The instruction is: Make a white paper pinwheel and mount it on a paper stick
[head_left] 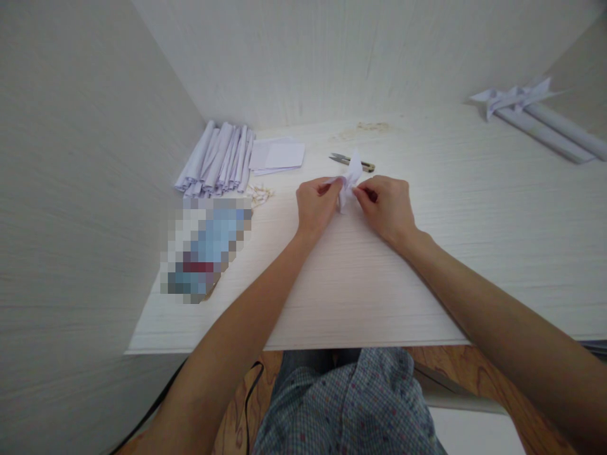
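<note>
A white folded paper pinwheel (353, 169) is held above the desk between my two hands, its pointed blades sticking out up and down. My left hand (317, 201) is closed on its left side, thumb and fingers pinching the paper. From the right, my right hand (386, 201) pinches at the paper near its middle; anything small inside those fingertips is hidden. Just behind the pinwheel lie thread snips (367, 166), their blades pointing left, partly covered by the paper.
Rolled paper tubes (218, 155) are stacked at the back left, beside square paper sheets (284, 155). Small thin pieces (260, 194) lie in front of them. A blurred-out phone (208, 246) rests at left. Finished-looking pinwheels (515, 98) on paper sticks (545, 136) lie back right. Walls enclose the desk.
</note>
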Tool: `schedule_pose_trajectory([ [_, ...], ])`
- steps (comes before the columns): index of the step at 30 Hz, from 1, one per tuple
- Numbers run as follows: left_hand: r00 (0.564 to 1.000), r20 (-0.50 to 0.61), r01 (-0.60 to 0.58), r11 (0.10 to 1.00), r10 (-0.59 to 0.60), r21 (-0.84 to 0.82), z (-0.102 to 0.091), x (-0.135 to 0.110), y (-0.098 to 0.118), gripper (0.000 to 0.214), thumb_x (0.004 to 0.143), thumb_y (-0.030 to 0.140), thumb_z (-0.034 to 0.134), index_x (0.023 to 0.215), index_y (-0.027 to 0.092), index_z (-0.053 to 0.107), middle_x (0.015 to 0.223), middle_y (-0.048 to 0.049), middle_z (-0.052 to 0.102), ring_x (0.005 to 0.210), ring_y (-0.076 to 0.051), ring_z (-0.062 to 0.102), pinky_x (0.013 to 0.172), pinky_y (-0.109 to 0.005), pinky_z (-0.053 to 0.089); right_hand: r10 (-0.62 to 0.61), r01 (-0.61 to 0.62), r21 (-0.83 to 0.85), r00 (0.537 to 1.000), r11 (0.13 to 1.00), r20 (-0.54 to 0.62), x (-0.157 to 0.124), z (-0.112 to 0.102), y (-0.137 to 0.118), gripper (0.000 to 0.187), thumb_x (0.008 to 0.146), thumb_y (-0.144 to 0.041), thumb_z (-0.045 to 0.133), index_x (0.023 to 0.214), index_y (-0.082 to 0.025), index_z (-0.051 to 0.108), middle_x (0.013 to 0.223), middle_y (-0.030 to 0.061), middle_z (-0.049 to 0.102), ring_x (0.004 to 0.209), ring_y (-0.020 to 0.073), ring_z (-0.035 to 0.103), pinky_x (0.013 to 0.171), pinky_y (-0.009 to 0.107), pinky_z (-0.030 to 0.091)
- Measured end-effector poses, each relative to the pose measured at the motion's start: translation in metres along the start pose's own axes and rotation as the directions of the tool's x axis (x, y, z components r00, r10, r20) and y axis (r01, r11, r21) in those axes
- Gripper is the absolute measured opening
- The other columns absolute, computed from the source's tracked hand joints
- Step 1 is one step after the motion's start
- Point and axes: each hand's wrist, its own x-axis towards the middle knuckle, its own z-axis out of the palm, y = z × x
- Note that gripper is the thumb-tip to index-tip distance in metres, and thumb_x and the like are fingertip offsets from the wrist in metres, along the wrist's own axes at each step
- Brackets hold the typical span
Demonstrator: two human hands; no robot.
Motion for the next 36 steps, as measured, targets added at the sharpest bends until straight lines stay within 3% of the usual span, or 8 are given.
schedule_pose_trajectory([
  [22,1.000,-0.005,-0.007,1.000,0.006,-0.010,0.002,0.001,0.003,0.020,0.072,0.029,0.053,0.061,0.018,0.065,0.063,0.0002,0.065,0.063,-0.010,0.058,0.061,-0.021,0.046,0.022,-0.022,0.012,0.999,1.000,0.045,0.000,0.001,0.001,0.020,0.080,-0.020,0.045,0.064,-0.018,0.056,0.069,0.0080,0.060,0.066,0.0203,0.053,0.062,0.033,0.035],
  [36,1.000,0.002,-0.001,1.000,0.001,-0.006,0.002,-0.001,0.010,0.016,0.072,0.023,0.055,0.064,0.017,0.067,0.061,0.0004,0.064,0.062,-0.010,0.059,0.059,-0.020,0.045,-0.030,0.030,-0.015,1.000,0.999,-0.004,-0.003,0.000,0.001,0.022,0.082,-0.023,0.043,0.065,-0.019,0.057,0.073,0.0078,0.060,0.070,0.0221,0.055,0.061,0.033,0.034],
])
